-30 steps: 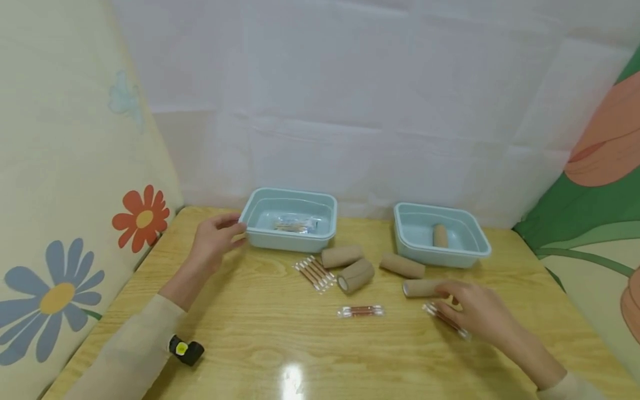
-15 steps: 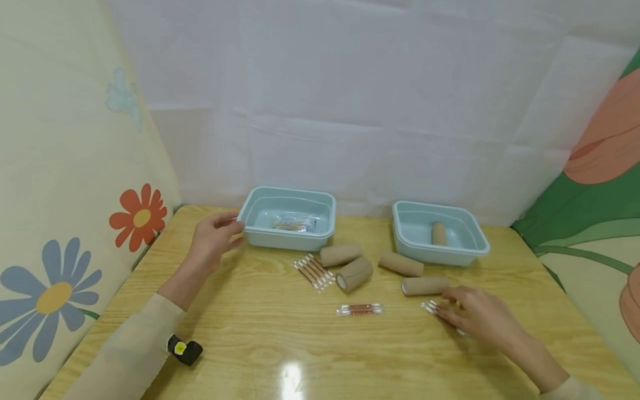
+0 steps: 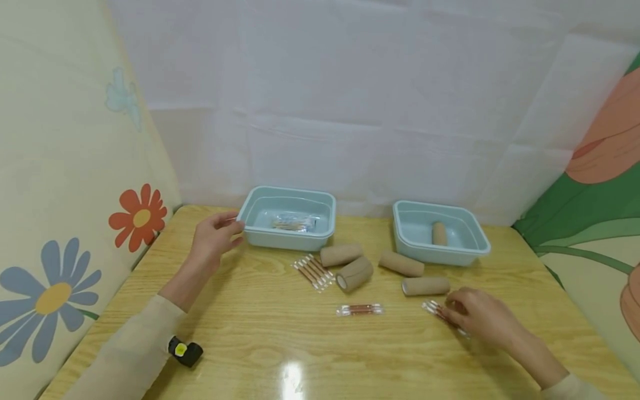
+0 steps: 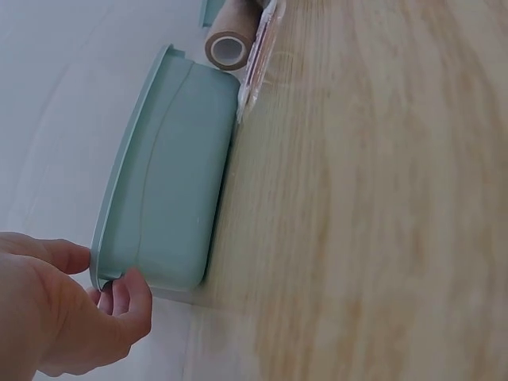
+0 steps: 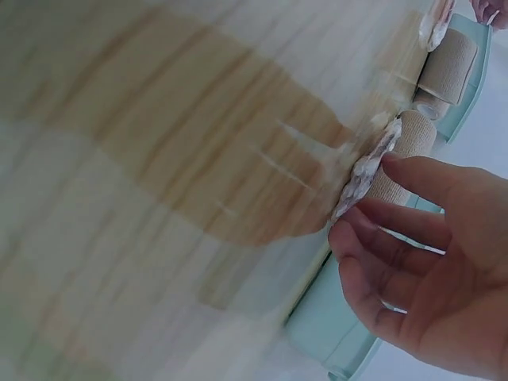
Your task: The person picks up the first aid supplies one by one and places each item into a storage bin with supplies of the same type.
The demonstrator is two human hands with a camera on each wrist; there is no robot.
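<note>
In the head view my left hand is at the left end of a light blue plastic basin. The left wrist view shows its thumb and curled fingers pinching the basin's rim. At the right, my right hand pinches a clear packet of cotton swabs with red-brown sticks, lying on the table. In the right wrist view that packet is between thumb and fingertips; part of it is hidden by the hand in the head view. A tan bandage roll lies just beyond it.
A second blue basin at the back right holds one tan roll. More rolls lie between the basins, beside a wide swab packet. A smaller swab packet lies mid-table. Clear packets are in the left basin.
My right hand has drawn back slightly from the tan roll, and its fingers have closed in on the swab packet. The left hand stays at the basin's rim.
</note>
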